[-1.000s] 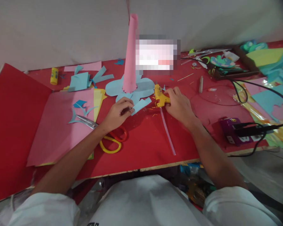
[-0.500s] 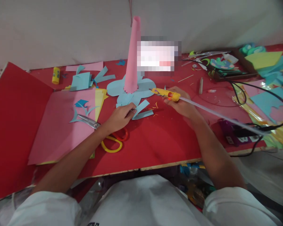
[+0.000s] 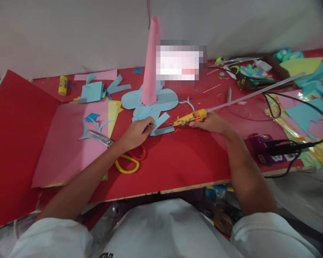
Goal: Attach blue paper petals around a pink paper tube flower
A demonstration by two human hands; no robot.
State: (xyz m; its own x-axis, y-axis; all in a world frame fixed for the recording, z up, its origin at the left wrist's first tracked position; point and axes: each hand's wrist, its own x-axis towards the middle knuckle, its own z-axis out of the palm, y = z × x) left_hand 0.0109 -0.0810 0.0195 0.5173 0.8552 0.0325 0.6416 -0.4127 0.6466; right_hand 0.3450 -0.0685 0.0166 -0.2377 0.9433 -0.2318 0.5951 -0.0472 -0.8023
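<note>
My right hand (image 3: 214, 122) is closed round a yellow hot glue gun (image 3: 192, 116), its nozzle pointing left and a long clear glue stick (image 3: 253, 94) sticking out of its back. The nozzle is close to the ends of pale blue paper strips (image 3: 163, 131). My left hand (image 3: 140, 132) pinches the other end of those strips between thumb and fingers. Just behind them, a tall pink paper cone (image 3: 150, 64) stands upright on a light blue petal-shaped paper base (image 3: 167, 99).
Scissors (image 3: 127, 165) with red and yellow handles lie under my left forearm, partly on pink paper sheets (image 3: 70, 147). A yellow glue stick tube (image 3: 63, 86) stands at the back left. A purple box (image 3: 261, 141) and black cable (image 3: 316, 111) are at right.
My right hand has brought the glue gun down and toward me, from beside the petal base to the paper strips. The clear stick now slants upward to the right. My left hand has stayed put.
</note>
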